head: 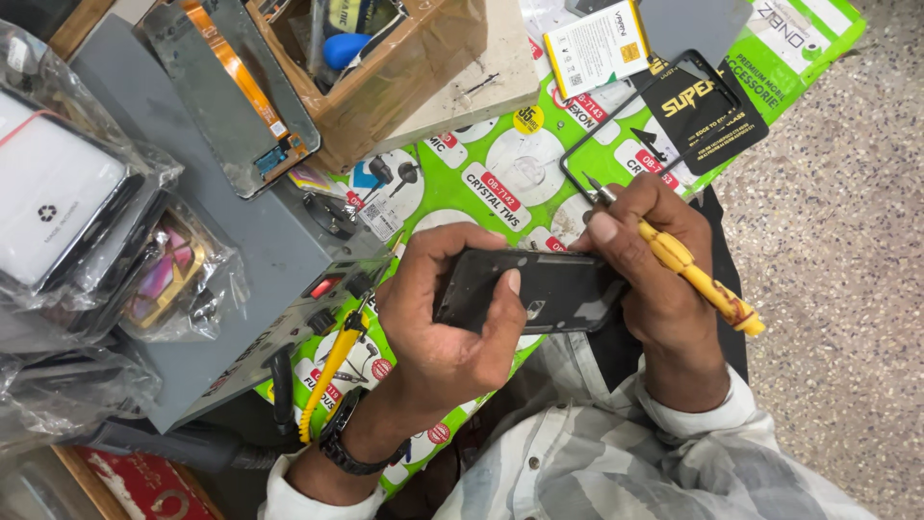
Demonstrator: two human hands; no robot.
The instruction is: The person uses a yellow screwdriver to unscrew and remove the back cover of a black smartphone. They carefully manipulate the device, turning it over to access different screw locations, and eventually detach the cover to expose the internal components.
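The left hand (448,318) grips a black phone (539,289); the right hand (654,260), beside it, pinches a yellow-handled screwdriver (688,265). Phone's back appears intact, nothing removed yet.

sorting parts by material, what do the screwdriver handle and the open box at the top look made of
Screwdriver in the right hand: handle looks like yellow plastic, glossy and ribbed, with a metal tip. Box: brown cardboard, matte, apparently wrapped in shiny clear tape.
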